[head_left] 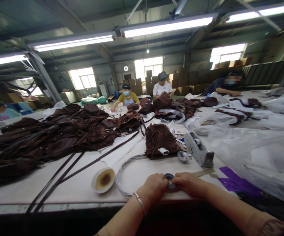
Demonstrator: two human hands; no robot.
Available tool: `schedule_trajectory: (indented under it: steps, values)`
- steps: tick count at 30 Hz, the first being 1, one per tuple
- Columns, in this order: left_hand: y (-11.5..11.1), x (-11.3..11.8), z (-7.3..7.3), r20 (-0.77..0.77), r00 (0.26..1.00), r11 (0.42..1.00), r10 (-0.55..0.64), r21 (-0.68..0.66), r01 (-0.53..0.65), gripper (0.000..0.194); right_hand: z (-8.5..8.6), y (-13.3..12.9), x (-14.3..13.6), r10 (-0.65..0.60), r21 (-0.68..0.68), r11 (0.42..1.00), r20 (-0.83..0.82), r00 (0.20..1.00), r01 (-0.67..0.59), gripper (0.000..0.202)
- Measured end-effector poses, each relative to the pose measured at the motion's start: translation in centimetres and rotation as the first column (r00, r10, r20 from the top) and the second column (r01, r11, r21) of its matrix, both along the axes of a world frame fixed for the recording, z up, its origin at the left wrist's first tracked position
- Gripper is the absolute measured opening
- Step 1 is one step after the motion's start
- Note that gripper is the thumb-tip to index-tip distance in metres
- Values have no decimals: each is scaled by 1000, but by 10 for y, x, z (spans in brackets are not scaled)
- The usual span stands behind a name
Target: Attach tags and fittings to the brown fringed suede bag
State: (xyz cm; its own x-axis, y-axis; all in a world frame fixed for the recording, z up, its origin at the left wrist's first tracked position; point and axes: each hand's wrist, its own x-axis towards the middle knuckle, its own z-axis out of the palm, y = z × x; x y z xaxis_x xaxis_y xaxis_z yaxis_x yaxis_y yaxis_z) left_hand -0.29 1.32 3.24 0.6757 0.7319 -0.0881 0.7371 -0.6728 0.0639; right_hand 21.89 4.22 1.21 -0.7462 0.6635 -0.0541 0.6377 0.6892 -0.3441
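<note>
Near the table's front edge, my left hand [155,186] and my right hand [189,184] are closed on opposite sides of a small round grey coil [170,180]. It looks like a rolled-up wrapped strap, though my fingers hide part of it. A long grey plastic-wrapped strap [119,173] curves from a dark brown fringed bag [160,141] round to my left hand; whether it joins the coil I cannot tell. The bag lies just beyond my hands, with a white wrapped piece [163,151] on its front. Right of it sits a small plastic-wrapped round item [183,156].
A grey tape dispenser [199,150] stands right of the bag, and a bowl [103,180] with brown residue sits left. Brown bags [58,134] and long straps [102,156] cover the left side. Clear plastic [255,157] and purple sheeting [237,182] lie right. Several co-workers sit beyond.
</note>
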Motion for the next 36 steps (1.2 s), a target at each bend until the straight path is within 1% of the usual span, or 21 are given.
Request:
schedule_trajectory:
  steps: [2,4,6,7,9,11,12,14,16,18,20,22,23,25,26,27,29,30,32,34,36]
  values:
    - [-7,8,-10,34,998,998,58,-2,-58,18,-1,-8,-8,-101,47,994,44,994,99,18]
    - [-14,18,-19,63,987,989,147,-12,-147,23,-3,-16,-19,-196,48,980,46,979,194,18]
    - [-20,24,-24,83,968,972,236,-18,-235,26,-6,-21,-27,-254,37,967,44,966,253,19]
    - [-22,24,-23,84,964,968,253,-22,-252,27,-7,-21,-28,-259,41,965,43,965,257,20]
    - [-23,18,-18,74,976,979,203,-29,-201,29,-10,-19,-25,-199,52,979,23,980,197,21]
    - [-21,5,-8,58,993,994,107,-21,-106,32,-9,-14,-16,-85,55,995,-20,996,86,21]
    - [-19,-1,-3,44,996,997,81,-10,-81,34,-7,-11,-11,-27,57,998,-40,999,29,21]
    - [-15,-11,3,10,998,998,68,12,-68,33,-1,-5,-4,66,67,996,-51,996,-63,20]
    - [-12,-12,5,-10,999,999,49,12,-48,26,6,-1,-2,112,90,990,-8,994,-111,21]
    - [-12,-5,1,12,999,999,53,11,-53,22,11,1,-7,75,120,989,75,994,-84,22]
    - [-16,9,-4,51,988,989,147,1,-147,24,12,-2,-15,-13,133,991,122,992,-3,26]
    - [-21,21,-9,71,960,963,270,-20,-269,27,7,-6,-25,-106,112,989,91,990,96,28]
    - [-24,25,-10,72,948,951,311,-31,-309,27,3,-8,-29,-149,88,986,66,987,143,26]
    - [-28,25,-9,74,940,942,334,-43,-331,25,-5,-10,-33,-199,37,980,29,980,198,22]
    - [-28,21,-7,77,946,949,313,-45,-311,24,-10,-10,-34,-197,19,980,18,980,196,21]
    - [-28,15,-5,80,957,960,281,-47,-278,23,-13,-8,-33,-169,5,986,1,986,169,20]
    - [-23,-3,1,67,978,980,198,-44,-196,25,-17,-3,-28,-59,-3,998,-60,996,59,18]
    - [-20,-12,3,51,986,987,160,-38,-159,28,-17,1,-25,-5,0,1000,-90,996,5,17]
    - [-13,-26,5,14,994,993,113,-19,-112,25,-14,6,-21,75,5,997,-121,990,-75,15]
    - [-8,-31,2,5,994,994,108,-3,-108,17,-8,9,-21,112,25,994,-106,988,-110,15]
    - [-9,-26,-6,22,989,990,143,12,-144,14,-3,8,-26,91,68,994,-55,994,-87,15]
